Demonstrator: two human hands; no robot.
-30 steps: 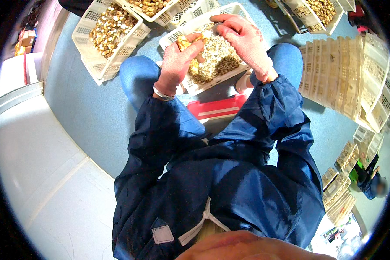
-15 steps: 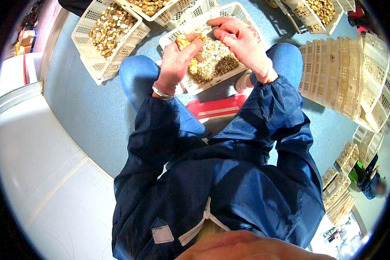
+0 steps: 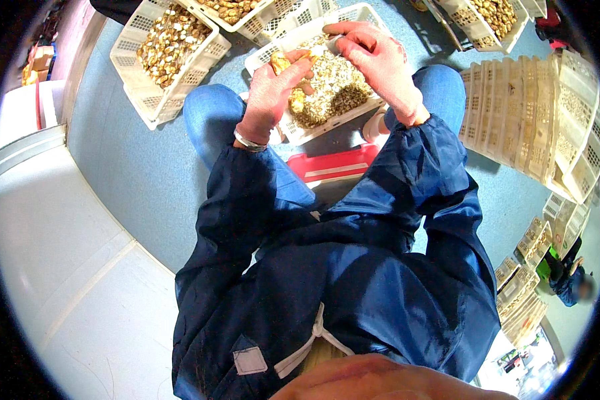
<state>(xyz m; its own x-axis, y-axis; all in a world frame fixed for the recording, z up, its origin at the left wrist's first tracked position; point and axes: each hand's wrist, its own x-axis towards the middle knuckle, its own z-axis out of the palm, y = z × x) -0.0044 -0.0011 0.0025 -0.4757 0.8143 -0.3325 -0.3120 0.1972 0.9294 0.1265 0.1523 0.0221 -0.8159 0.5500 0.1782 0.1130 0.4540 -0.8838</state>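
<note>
My left hand [image 3: 271,100], in a pink glove, is closed around a yellow-brown mushroom [image 3: 280,63] over the left side of a white crate [image 3: 341,121]. A second yellow piece [image 3: 297,102] shows just below its fingers; whether it is held or lies in the crate I cannot tell. My right hand [image 3: 380,67], also gloved, is over the crate's right side, with thumb and fingers bent together. What its fingers hold, if anything, is hidden. Pale small cut pieces [image 3: 333,75] fill the crate, with a browner patch near its front right.
A crate of golden-brown mushrooms [image 3: 170,47] stands at the left, with others at the back. Tall stacked empty crates [image 3: 513,117] lean at the right. Between my knees is a red-and-white box-like object [image 3: 333,163]. Another person [image 3: 570,283] is far right.
My right hand has shifted slightly right, and its fingers have drawn back and curled. The dark spot at its fingertips no longer shows. My left hand stays nearly still with the mushroom.
</note>
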